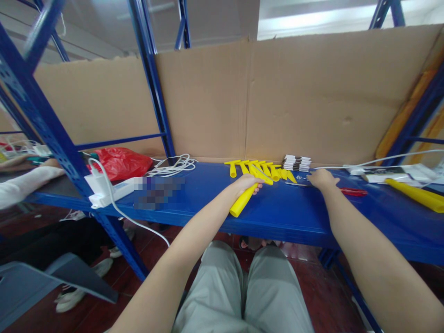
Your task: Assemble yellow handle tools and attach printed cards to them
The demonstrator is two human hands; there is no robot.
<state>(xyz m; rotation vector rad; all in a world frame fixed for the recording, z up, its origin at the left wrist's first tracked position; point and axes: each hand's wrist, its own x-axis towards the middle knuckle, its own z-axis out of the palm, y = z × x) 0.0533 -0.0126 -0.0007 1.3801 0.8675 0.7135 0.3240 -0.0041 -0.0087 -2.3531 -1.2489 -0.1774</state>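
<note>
My left hand [248, 184] is closed around a yellow tapered tube [242, 201], its wide end pointing toward me and its narrower end passing beyond my fingers. Behind it, several yellow T-shaped pieces [233, 169] with hollow stems lie in a row on the blue shelf top. My right hand [323, 179] rests low over the shelf, palm down, with its fingertips drawn together at some small shiny bits [303, 178]. What those fingers pinch, if anything, is too small to make out. A thin metal tool [297, 184] lies just left of them.
White stacked strips [296, 163] stand against the cardboard wall [298, 92]. Red-handled pliers [353, 191] and a larger yellow tube [416, 195] lie to the right. On the left are a red bag [121, 163], white cables [178, 164], a power strip [118, 190] and another person's sleeve [31, 182].
</note>
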